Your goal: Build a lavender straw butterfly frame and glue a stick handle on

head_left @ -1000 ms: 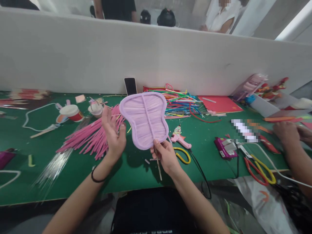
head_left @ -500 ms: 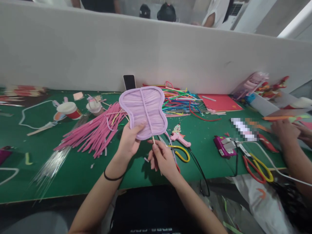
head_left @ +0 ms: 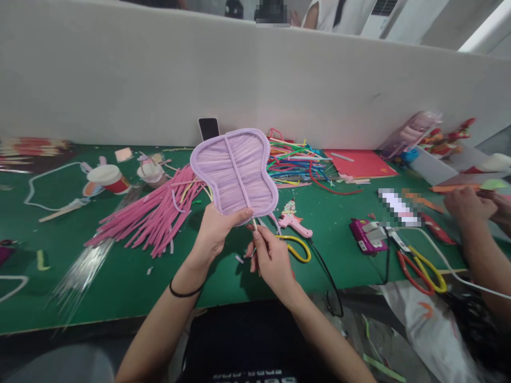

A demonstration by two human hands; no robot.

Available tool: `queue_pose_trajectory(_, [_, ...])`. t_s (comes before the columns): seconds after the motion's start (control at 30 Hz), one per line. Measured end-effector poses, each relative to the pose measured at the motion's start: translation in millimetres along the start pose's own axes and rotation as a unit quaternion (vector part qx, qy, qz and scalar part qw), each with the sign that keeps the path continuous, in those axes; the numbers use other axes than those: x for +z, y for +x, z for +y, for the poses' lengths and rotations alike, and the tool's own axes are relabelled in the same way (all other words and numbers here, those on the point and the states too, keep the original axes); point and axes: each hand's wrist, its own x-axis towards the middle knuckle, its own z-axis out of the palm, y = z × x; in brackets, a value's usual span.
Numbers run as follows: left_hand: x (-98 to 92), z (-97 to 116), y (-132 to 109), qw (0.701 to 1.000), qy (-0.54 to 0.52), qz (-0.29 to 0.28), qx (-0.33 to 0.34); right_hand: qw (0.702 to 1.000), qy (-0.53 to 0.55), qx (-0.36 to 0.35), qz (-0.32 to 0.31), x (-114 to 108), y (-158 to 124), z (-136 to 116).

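Note:
A lilac hand fan [head_left: 249,159], butterfly-shaped with a rolled rim and a central rib, is held up in front of me. My left hand [head_left: 217,229] grips its lower left edge, the thumb pressed across the face near the base of the rib. Below the rim, my right hand [head_left: 271,255] pinches the thin pale stick handle [head_left: 256,225] with thumb and fingers. Behind my right hand lie yellow-handled scissors [head_left: 297,249], partly hidden. A pink glue gun [head_left: 294,223] rests just beyond them.
Pink pipe cleaners [head_left: 149,213] and clear strands [head_left: 85,271] lie left, by a paper cup [head_left: 109,178]. Multicoloured pipe cleaners [head_left: 297,159] and a red sheet [head_left: 363,162] sit behind. At right are a purple power strip [head_left: 365,239], more scissors [head_left: 423,271] and a co-worker's hands [head_left: 471,210].
The fan has tilted and shifted slightly. My left thumb has slid right along its lower edge toward the rib's base. My right hand has moved a little right and up along the stick.

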Motion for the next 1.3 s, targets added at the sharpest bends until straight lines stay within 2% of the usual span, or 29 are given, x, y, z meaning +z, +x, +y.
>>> queue_pose_trajectory(0.17, [-7.7,-3.7,1.5,1.0,-0.008,-0.01,-0.021,0.999,0.023,0.02,-0.009,3.4,-2.0,-0.5])
queue_pose_trajectory(0.43, [-17.2,-12.2,1.4,1.0,0.021,-0.012,0.002,0.978,0.169,0.115,-0.042,9.2,1.9,-4.6])
queue_pose_trajectory(0.67, [-22.4,-19.7,11.5,1.0,0.016,-0.01,-0.016,0.968,0.214,0.126,-0.046,12.0,13.1,3.7])
queue_pose_trajectory(0.87, [-31.8,-28.7,30.3,0.995,-0.066,-0.018,-0.077,0.969,0.182,0.156,-0.064,9.2,30.5,14.8])
queue_pose_trajectory(1.07, [-64.3,-41.4,56.3,0.979,-0.174,0.022,-0.102,0.966,0.184,0.184,-0.006,8.3,33.8,21.5])
queue_pose_trajectory(1.17, [-75.9,-48.7,63.2,0.978,-0.175,0.011,-0.113,0.963,0.188,0.191,-0.005,15.6,37.9,23.4])
queue_pose_trajectory(1.3, [-78.9,-55.8,66.2,0.981,-0.142,-0.024,-0.127,0.971,0.153,0.185,0.001,29.8,48.7,24.6])
